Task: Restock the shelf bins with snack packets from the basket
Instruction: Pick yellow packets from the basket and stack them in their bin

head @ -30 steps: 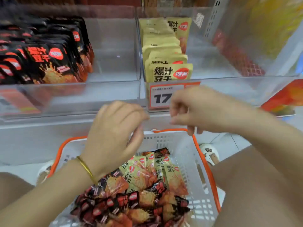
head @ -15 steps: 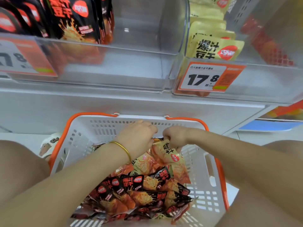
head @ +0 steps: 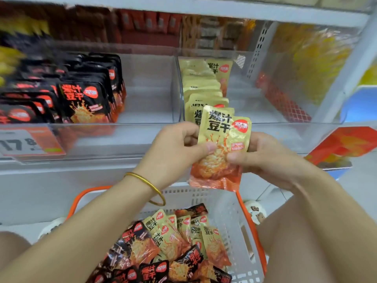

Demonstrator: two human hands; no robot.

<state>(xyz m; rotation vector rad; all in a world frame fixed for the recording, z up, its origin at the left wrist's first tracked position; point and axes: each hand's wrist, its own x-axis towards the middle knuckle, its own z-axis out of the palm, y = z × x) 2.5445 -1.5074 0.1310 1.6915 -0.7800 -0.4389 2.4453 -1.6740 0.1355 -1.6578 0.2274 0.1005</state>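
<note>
A yellow snack packet (head: 221, 148) stands upright in front of the right clear shelf bin (head: 265, 137). My left hand (head: 173, 152) pinches its left edge and my right hand (head: 263, 156) pinches its right edge, thumbs on the front. Behind it that bin holds a row of yellow packets (head: 201, 86). The left clear bin (head: 142, 137) holds black packets (head: 85, 101) on its left side. Below, the white basket with an orange rim (head: 228, 203) holds several yellow and black packets (head: 175, 242).
A price tag (head: 28, 144) hangs on the left bin's front. The upper shelf holds blurred red and yellow goods (head: 155, 23). Orange packaging (head: 344, 146) lies at the right. My knees flank the basket, and a slipper (head: 255, 213) shows beside it.
Both hands rose out of the basket with a yellow packet and now hold it up before the right bin. The view tilted back up toward the shelf.
</note>
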